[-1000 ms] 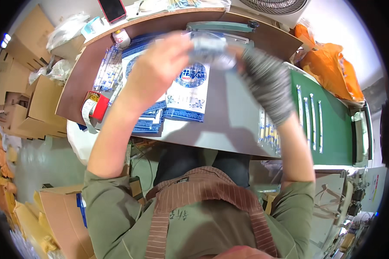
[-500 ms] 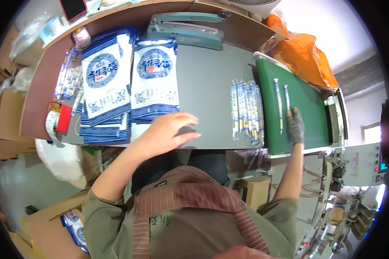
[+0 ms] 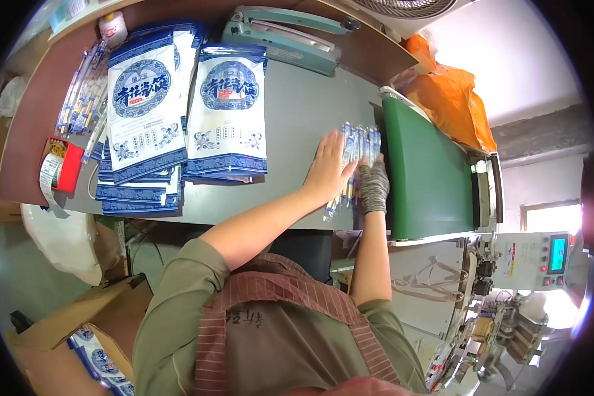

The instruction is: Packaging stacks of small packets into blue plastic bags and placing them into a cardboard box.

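Seen from the head view at frame centre-right: slim clear sachets (image 3: 358,153) lined on the grey table (image 3: 290,112), long axes running up-frame, pinned under flat spread left hand (image 3: 329,170) and gloved right hand (image 3: 374,185), fingers loosely together; lower sachet ends hidden.

Sachet row (image 3: 358,148) between bag stacks (image 3: 226,115) left, conveyor (image 3: 429,171) right.

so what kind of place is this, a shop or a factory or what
Most likely a small packing workshop. A green conveyor belt runs beside the grey table, where both hands gather a row of slim clear-wrapped sticks. Stacks of blue-and-white printed pouches lie nearby, with a teal heat sealer behind.
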`<state>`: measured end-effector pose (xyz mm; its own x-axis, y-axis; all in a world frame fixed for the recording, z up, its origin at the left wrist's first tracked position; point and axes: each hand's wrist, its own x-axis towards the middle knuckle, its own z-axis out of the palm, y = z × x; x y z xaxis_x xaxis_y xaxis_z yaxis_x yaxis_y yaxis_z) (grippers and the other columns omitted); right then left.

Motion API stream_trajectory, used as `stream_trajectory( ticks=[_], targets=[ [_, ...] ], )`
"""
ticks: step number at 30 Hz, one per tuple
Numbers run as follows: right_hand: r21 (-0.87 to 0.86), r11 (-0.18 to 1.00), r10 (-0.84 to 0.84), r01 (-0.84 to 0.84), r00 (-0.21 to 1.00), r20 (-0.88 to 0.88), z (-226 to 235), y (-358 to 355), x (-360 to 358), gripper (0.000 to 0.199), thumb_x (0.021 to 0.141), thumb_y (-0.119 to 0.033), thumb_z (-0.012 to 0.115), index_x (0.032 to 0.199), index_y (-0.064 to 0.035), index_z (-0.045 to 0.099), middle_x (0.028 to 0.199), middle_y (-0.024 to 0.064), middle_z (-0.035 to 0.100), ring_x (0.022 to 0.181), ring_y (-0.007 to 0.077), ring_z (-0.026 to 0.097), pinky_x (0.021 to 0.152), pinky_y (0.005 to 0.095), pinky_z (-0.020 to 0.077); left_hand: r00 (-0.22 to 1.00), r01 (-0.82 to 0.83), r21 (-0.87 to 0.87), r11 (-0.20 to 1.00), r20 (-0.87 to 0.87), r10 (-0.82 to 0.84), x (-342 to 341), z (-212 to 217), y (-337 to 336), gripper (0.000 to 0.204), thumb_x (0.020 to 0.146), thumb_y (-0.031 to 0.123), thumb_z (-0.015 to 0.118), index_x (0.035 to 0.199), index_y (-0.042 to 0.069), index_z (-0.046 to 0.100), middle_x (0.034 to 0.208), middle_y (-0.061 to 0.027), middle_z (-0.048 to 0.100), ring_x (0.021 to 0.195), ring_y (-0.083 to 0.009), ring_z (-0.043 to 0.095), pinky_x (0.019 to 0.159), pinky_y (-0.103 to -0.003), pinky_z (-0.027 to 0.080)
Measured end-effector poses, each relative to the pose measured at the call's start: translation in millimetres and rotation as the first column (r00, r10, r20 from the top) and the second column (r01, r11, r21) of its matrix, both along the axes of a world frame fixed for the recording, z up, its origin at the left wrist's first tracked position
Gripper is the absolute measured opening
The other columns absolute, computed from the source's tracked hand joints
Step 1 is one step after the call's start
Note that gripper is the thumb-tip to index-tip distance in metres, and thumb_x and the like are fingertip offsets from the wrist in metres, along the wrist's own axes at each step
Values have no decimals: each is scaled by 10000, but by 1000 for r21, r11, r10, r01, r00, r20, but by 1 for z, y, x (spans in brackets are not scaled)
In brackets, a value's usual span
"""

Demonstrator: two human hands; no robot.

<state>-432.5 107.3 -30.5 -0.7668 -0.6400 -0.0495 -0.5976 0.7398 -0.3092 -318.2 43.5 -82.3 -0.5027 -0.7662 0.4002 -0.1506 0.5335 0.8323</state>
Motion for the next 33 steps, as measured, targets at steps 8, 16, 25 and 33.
stream_trajectory(
  ticks=[8,16,25,33],
  targets=[
    [-318,794,349,518,39,936,-11,-45,36,593,950,-382,567,1435,-79,409,1117,93,648,909,190,635,802,321,521,986,94,644,760,-163,16,9,25,-50,891,876,506,615,1388,-131,261,1300,-327,442,1284,-421,388,1073,-462,307],
    [-822,545,630,164,567,531,85,-40,56,588,846,-224,704,1341,-14,466,1209,107,588,1054,209,582,949,348,468,918,232,-22,972,-324,-227,49,107,-48,1101,797,598,661,1462,-84,110,1412,-293,328,1326,-417,323,1110,-454,260],
    [-857,506,752,-100,537,382,87,-10,77,952,611,-187,868,1419,-73,379,1102,69,560,987,176,560,938,323,448,870,478,209,853,26,-493,82,89,-41,778,703,269,813,1333,-20,459,1340,-215,483,1160,-294,559,977,-376,449],
    [-799,565,802,-208,367,471,81,15,87,737,678,-266,807,1309,-26,511,1382,210,457,1169,272,512,991,379,415,588,736,677,-17,-651,-481,140,74,46,305,828,234,719,1001,7,613,884,-68,651,799,-176,647,729,-320,521]
  ],
)
